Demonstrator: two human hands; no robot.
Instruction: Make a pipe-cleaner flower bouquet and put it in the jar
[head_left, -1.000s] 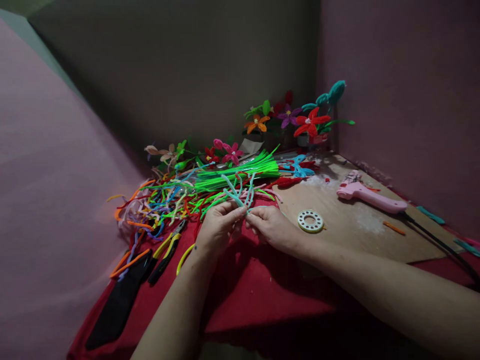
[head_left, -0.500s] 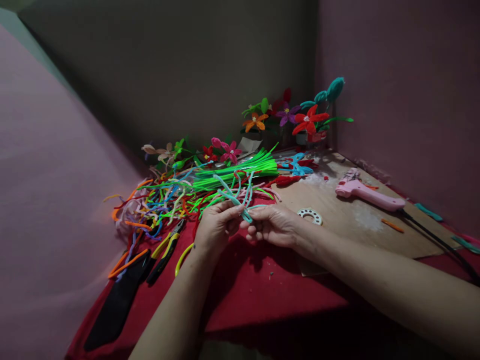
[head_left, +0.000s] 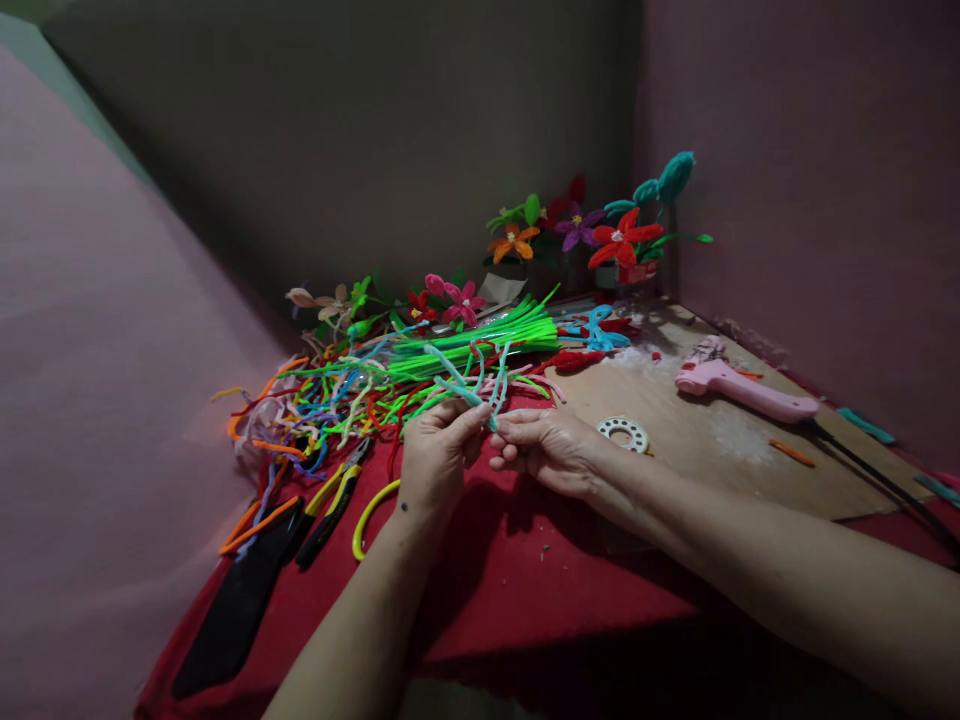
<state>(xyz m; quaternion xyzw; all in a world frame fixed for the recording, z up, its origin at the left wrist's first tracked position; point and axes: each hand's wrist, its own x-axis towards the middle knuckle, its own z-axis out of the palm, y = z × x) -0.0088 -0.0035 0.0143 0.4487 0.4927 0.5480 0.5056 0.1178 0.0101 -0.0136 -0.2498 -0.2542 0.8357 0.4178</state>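
Observation:
Light-blue pipe cleaners (head_left: 459,380) are pinched between both hands above the red cloth, their loose ends fanning up and away. My left hand (head_left: 442,445) is closed on them, thumb against the fingers. From the other side, my right hand (head_left: 551,448) pinches their near end with thumb and forefinger, its other fingers curled. The hands are almost touching, and the pipe cleaners' gripped part is mostly hidden by the fingertips. Just beyond lies a bundle of bright green pipe cleaners (head_left: 517,335).
Pliers (head_left: 334,500), a yellow handle loop (head_left: 367,520) and a black flat item (head_left: 232,620) lie left. A pink glue gun (head_left: 742,390) and a white holed ring (head_left: 622,433) rest on the board (head_left: 705,460). Pipe-cleaner flowers (head_left: 619,240) stand behind; mixed pipe cleaners (head_left: 315,410) heap left.
My right hand has shifted slightly, and less of the light-blue pipe cleaners shows between the fingertips. More of the yellow loop is visible beside my left wrist.

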